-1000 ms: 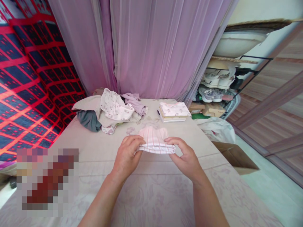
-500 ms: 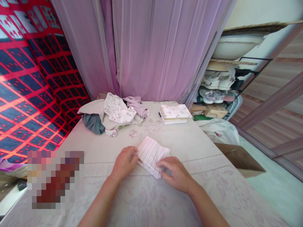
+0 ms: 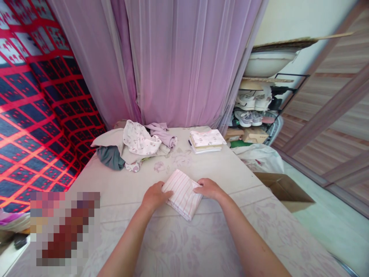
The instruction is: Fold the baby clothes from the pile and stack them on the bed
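Note:
A pink-and-white striped cloth [image 3: 184, 193], folded into a compact square, lies at an angle on the bed [image 3: 127, 231]. My left hand [image 3: 157, 195] grips its left corner, thumb on top and fingers beneath. At the upper right corner, my right hand [image 3: 209, 188] pinches the cloth the same way, its fingertips partly hidden. Beyond the hands, on the right, sits a neat stack of folded fabric [image 3: 206, 138] with a flower-printed piece on top. A loose heap of clothes [image 3: 141, 140] in white print, beige, grey and mauve lies at the far left.
Purple curtains [image 3: 178, 61] hang at the bed's far end, and a red-and-dark checked cloth [image 3: 52, 100] drapes on the left. Right of the bed stand a shoe rack [image 3: 256, 104], a white bag [image 3: 262, 156] and an open cardboard box [image 3: 288, 188]. A pixelated patch covers the left front.
My right hand has moved from the cloth's lower right side up to its upper right corner and taken hold. My left hand now grips the left corner. The view has shifted slightly.

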`<action>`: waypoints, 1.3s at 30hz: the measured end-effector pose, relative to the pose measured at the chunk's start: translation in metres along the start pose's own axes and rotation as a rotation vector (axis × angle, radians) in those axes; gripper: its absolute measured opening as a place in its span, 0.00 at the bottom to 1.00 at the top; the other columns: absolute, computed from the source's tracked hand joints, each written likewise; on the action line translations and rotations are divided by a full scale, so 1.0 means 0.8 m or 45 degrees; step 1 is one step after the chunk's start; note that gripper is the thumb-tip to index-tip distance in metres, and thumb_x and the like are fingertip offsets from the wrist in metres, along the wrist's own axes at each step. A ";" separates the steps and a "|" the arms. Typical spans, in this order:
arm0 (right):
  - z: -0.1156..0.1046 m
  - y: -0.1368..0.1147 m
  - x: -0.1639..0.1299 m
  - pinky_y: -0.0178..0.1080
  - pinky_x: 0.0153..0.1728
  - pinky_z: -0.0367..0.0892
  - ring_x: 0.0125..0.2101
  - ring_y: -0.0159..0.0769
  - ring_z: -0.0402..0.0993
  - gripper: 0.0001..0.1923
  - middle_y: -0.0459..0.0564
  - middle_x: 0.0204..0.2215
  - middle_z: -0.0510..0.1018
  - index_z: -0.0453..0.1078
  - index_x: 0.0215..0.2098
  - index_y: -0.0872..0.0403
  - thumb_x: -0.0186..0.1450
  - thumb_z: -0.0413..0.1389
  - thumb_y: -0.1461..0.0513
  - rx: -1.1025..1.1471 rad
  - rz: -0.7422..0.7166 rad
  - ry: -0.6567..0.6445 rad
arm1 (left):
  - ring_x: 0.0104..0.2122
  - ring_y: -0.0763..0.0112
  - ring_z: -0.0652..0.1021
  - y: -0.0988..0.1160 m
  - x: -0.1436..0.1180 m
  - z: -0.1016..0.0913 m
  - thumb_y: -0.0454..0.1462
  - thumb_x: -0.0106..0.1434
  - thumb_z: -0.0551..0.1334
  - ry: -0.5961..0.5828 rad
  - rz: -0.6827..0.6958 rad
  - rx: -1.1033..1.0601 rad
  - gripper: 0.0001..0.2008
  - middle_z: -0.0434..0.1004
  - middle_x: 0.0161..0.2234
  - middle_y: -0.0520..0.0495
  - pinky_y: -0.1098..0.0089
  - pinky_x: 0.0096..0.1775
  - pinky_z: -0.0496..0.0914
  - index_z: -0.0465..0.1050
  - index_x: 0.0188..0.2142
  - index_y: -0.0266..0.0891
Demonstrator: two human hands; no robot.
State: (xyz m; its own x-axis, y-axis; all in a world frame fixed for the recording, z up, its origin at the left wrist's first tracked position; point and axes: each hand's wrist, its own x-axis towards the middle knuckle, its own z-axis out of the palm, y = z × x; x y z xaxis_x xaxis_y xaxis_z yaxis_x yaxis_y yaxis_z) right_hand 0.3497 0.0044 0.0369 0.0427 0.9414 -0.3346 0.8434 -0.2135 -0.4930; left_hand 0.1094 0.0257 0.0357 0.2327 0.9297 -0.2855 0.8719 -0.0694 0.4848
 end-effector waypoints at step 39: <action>0.020 0.039 0.035 0.32 0.33 0.61 0.34 0.33 0.72 0.11 0.46 0.35 0.80 0.76 0.39 0.50 0.62 0.52 0.61 0.119 -0.218 0.407 | 0.42 0.65 0.75 0.016 -0.019 0.043 0.31 0.64 0.59 0.505 1.287 0.501 0.11 0.78 0.41 0.45 0.64 0.43 0.68 0.74 0.45 0.41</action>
State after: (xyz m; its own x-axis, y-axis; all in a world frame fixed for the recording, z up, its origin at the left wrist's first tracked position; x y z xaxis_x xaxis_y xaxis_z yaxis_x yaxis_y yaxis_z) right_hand 0.3690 0.0199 -0.0007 0.0825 0.9964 0.0192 0.8010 -0.0548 -0.5962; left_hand 0.1319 -0.0014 0.0180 0.8100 0.4289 0.3999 0.4550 -0.8899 0.0328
